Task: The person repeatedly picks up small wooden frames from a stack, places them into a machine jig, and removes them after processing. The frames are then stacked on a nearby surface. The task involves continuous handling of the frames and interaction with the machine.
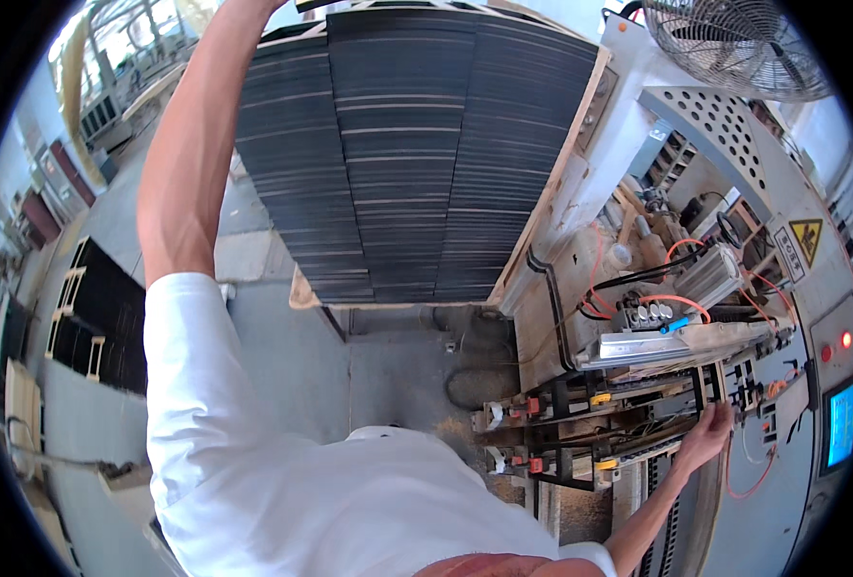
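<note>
We take the stack of black boards as our landmark; it stands in front of the person, three columns side by side, its face broken by thin pale lines. Its right edge is bordered by a pale strip, and the machine stands just beside that strip, leaving little room on this side. The left hand is at the stack's far left corner, nearly all of it cut off by the picture's upper rim; we cannot tell whether it is open or closed. Its forearm passes along the stack's left edge. The right hand is well to the right of the stack and nearer the person, fingers bent at the near end of a small dark frame on the machine; we note contact, but cannot tell whether the grip is firm. Between the stack's near edge and the white shirt runs a band of grey floor, narrowed at its right by a dark hose. More floor extends left of the stack, as far as a group of dark panels set well apart from it.
</note>
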